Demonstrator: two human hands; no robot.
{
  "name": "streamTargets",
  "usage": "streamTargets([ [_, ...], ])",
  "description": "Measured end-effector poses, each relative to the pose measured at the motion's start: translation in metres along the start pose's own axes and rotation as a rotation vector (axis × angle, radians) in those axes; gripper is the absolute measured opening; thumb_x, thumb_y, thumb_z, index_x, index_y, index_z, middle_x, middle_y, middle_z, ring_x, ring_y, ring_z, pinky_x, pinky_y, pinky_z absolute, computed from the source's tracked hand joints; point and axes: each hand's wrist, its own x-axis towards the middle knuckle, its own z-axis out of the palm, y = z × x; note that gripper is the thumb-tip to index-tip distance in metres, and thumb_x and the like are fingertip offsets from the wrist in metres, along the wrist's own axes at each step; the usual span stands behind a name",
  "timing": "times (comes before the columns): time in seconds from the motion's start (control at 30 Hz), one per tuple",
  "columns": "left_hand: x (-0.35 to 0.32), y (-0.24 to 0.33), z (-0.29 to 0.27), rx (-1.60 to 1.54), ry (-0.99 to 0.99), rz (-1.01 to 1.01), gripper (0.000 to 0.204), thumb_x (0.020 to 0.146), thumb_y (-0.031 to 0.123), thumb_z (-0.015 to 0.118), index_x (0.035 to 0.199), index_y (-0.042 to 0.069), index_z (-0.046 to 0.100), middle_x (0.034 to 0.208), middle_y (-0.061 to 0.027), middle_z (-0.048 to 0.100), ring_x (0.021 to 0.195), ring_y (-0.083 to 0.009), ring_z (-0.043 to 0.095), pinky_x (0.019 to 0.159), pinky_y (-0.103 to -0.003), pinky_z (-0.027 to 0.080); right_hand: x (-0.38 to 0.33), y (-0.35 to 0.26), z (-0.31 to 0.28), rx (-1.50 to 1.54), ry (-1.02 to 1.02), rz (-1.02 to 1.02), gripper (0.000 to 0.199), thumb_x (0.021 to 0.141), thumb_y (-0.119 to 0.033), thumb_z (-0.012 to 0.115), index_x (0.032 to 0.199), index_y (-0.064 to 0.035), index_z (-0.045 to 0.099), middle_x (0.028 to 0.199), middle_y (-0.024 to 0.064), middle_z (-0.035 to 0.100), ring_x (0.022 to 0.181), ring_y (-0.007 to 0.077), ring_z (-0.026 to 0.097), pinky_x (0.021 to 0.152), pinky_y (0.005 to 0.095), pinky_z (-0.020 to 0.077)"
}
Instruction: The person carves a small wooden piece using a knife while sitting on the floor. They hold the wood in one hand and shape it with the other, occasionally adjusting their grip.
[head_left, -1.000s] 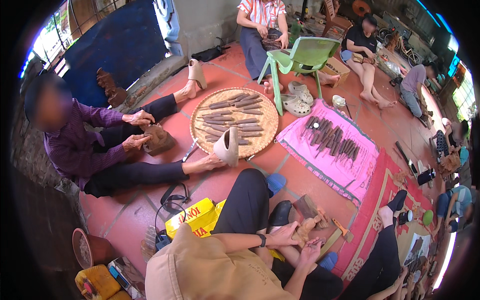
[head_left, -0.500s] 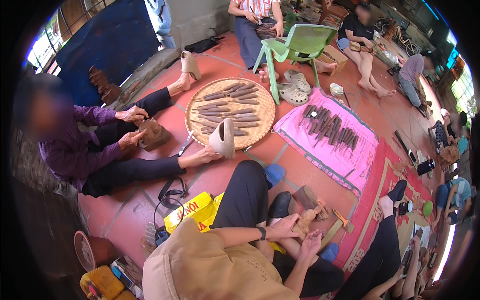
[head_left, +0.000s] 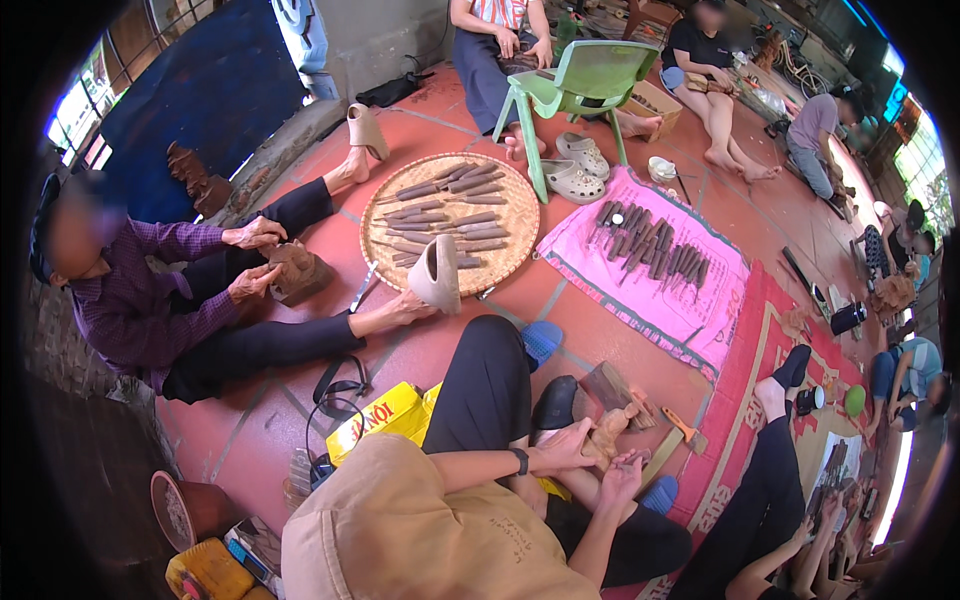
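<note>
My left hand (head_left: 566, 447), with a dark band on the wrist, is closed around a small carved wooden figure (head_left: 606, 436) above my crossed legs. Close beside the figure's lower end is my right hand (head_left: 622, 480), its fingers bent together. Whatever it grips is too small to make out. Just past the figure lie a dark wood block (head_left: 606, 384) and a brush-like tool with an orange handle (head_left: 682, 428) on the tiled floor. Near my foot is a blue slipper (head_left: 541, 343).
A round woven tray (head_left: 525, 195) holds several dark-handled tools; more lie on a pink sack (head_left: 700, 325). A green chair (head_left: 590, 75) stands beyond, beside pale clogs (head_left: 575, 180). At left, a person in a purple checked shirt (head_left: 150, 300) holds a wood carving (head_left: 298, 272). Other people sit around.
The whole view has shifted slightly. My left hand still holds the figure, and my right hand remains beside it with little visible movement. The person at left has raised their head a little.
</note>
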Motion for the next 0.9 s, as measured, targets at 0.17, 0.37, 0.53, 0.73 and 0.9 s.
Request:
streamTargets([
  [0.17, -0.001, 0.006, -0.003, -0.012, 0.043, 0.090, 0.068, 0.082, 0.038, 0.073, 0.127, -0.002, 0.041, 0.116, -0.0290, 0.056, 0.112, -0.0421, 0.058, 0.096, -0.044, 0.046, 0.003, -0.002, -0.004, -0.006, -0.019, 0.004, 0.026, 0.101, -0.013, 0.057, 0.126, -0.0085, 0.059, 0.108, 0.0115, 0.065, 0.090, 0.0204, 0.062, 0.080, 0.0315, 0.0549],
  [0.37, -0.001, 0.001, 0.001, 0.031, 0.051, 0.105, 0.071, 0.085, 0.042, 0.071, 0.130, -0.002, 0.040, 0.120, -0.0278, 0.054, 0.115, -0.0409, 0.056, 0.098, -0.044, 0.045, 0.001, -0.002, 0.000, -0.014, -0.024, 0.006, 0.026, 0.101, -0.014, 0.057, 0.126, -0.0087, 0.059, 0.108, 0.0115, 0.066, 0.091, 0.0207, 0.063, 0.080, 0.0317, 0.0551],
  [0.53, -0.004, 0.007, -0.005, -0.006, 0.050, 0.126, 0.072, 0.081, 0.035, 0.072, 0.131, -0.005, 0.040, 0.119, -0.0296, 0.052, 0.114, -0.0441, 0.054, 0.100, -0.045, 0.044, 0.002, 0.000, -0.003, -0.014, -0.034, 0.009, 0.025, 0.101, -0.014, 0.058, 0.125, -0.0078, 0.059, 0.107, 0.0117, 0.065, 0.091, 0.0205, 0.062, 0.080, 0.0316, 0.0551],
  [0.73, 0.000, -0.002, 0.004, 0.022, 0.043, 0.150, 0.071, 0.083, 0.037, 0.075, 0.132, -0.003, 0.042, 0.121, -0.0273, 0.053, 0.118, -0.0413, 0.054, 0.101, -0.044, 0.044, -0.004, 0.004, -0.004, -0.111, 0.013, -0.074, 0.019, 0.099, -0.009, 0.061, 0.117, -0.0054, 0.059, 0.102, 0.0099, 0.065, 0.087, 0.0178, 0.062, 0.077, 0.0282, 0.0541],
  [0.9, 0.002, 0.003, 0.002, 0.000, 0.105, 0.099, 0.066, 0.079, 0.031, 0.079, 0.127, 0.000, 0.046, 0.115, -0.0257, 0.058, 0.110, -0.0414, 0.060, 0.095, -0.044, 0.049, -0.028, 0.028, 0.076, -0.641, 0.035, -0.228, 0.014, 0.092, -0.002, 0.065, 0.106, -0.0029, 0.067, 0.092, 0.0039, 0.066, 0.082, 0.0120, 0.063, 0.074, 0.0257, 0.0529],
])
